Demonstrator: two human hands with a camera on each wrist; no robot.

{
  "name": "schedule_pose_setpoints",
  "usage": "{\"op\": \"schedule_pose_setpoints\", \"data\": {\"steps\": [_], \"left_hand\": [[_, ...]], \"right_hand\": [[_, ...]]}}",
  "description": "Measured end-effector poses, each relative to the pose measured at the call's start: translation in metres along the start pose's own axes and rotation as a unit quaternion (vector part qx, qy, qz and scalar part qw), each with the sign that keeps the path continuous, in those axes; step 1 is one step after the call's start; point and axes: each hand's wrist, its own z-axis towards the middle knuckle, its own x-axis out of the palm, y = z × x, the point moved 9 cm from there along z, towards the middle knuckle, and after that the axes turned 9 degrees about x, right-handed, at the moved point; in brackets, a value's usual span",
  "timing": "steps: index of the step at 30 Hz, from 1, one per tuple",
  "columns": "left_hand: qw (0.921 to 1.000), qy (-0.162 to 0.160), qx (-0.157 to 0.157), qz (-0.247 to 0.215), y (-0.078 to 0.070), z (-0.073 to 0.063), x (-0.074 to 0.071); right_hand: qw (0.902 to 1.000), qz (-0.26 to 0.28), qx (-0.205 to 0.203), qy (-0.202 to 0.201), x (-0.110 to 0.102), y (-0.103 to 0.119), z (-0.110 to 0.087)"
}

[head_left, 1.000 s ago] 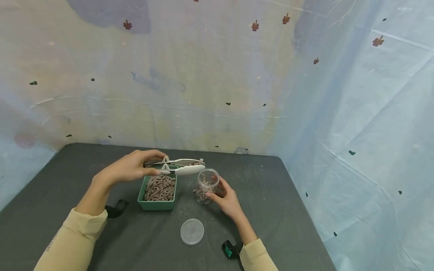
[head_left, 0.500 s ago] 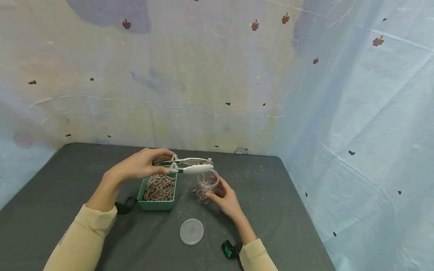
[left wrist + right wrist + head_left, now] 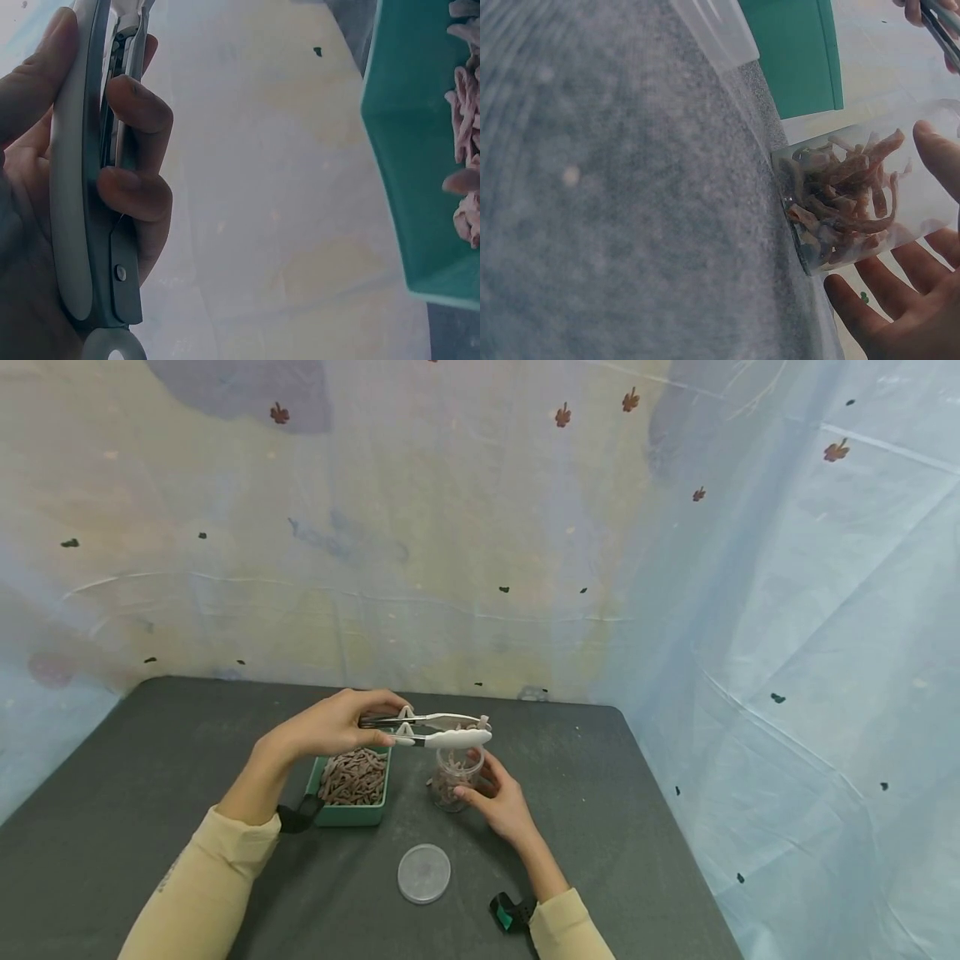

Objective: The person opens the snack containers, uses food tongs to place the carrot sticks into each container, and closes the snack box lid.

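My left hand (image 3: 326, 725) grips white-and-metal kitchen tongs (image 3: 456, 739), which lie level over the mouth of a clear jar (image 3: 447, 804). Between the tong tips sit a few brownish strip-like pieces (image 3: 482, 722). In the left wrist view, fingers (image 3: 135, 195) curl round the tongs' handle. My right hand (image 3: 506, 800) holds the jar upright on the table from its right side, thumb in front. Similar brown strips (image 3: 847, 187) fill the lower part of the jar in the right wrist view. The tong tips hide part of the jar's rim.
A green tub (image 3: 348, 816) full of the same brown strips stands left of the jar, partly under my left forearm. A round clear lid (image 3: 424, 874) lies flat on the dark table (image 3: 615, 860) in front. Patterned sheeting (image 3: 450, 527) hangs behind and at the right.
My left hand has moved right with the tongs, bringing their tips from the jar's left side to over its mouth. The right hand and jar have stayed put.
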Motion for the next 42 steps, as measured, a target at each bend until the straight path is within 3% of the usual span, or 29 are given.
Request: {"op": "schedule_pose_setpoints", "data": {"steps": [6,19,38,42], "left_hand": [[0.9999,0.005,-0.005,0.007,0.005,0.002,0.008],[0.9996,0.013,-0.022,0.013,0.026,-0.006,0.018],[0.9993,0.013,-0.024,0.026,0.021,-0.007,0.017],[0.9993,0.009,-0.024,0.025,0.021,-0.009,0.016]], "right_hand": [[0.9998,-0.015,-0.001,-0.010,0.001,-0.025,0.011],[1.0000,0.000,-0.002,0.008,-0.001,0.013,-0.006],[0.9999,-0.009,-0.003,0.008,0.000,0.014,-0.007],[1.0000,-0.005,-0.004,-0.001,0.001,-0.004,0.001]]}}
